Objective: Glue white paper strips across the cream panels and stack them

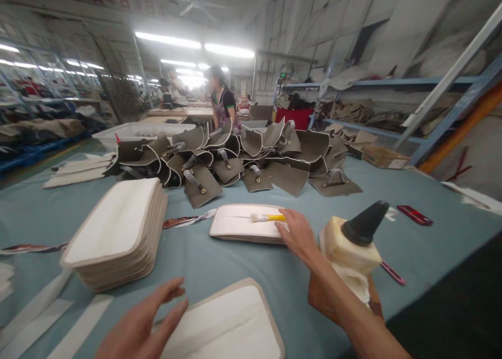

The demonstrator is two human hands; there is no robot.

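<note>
My right hand [298,234] reaches forward to a yellow-handled brush [269,218] that lies across a small pile of cream panels [239,227]; its fingers close round the handle's end. My left hand [143,322] hovers low at the near edge, fingers stretched and apart, holding nothing, just left of a single cream panel [231,325] lying in front of me. A glue bottle with a black cone nozzle [355,244] stands by my right forearm.
A tall stack of cream panels [117,233] sits at left on the blue-grey table [212,265]. A heap of grey flap pieces with clasps [235,163] fills the far middle. A red phone [414,215] lies at right. A person [221,100] stands beyond the table.
</note>
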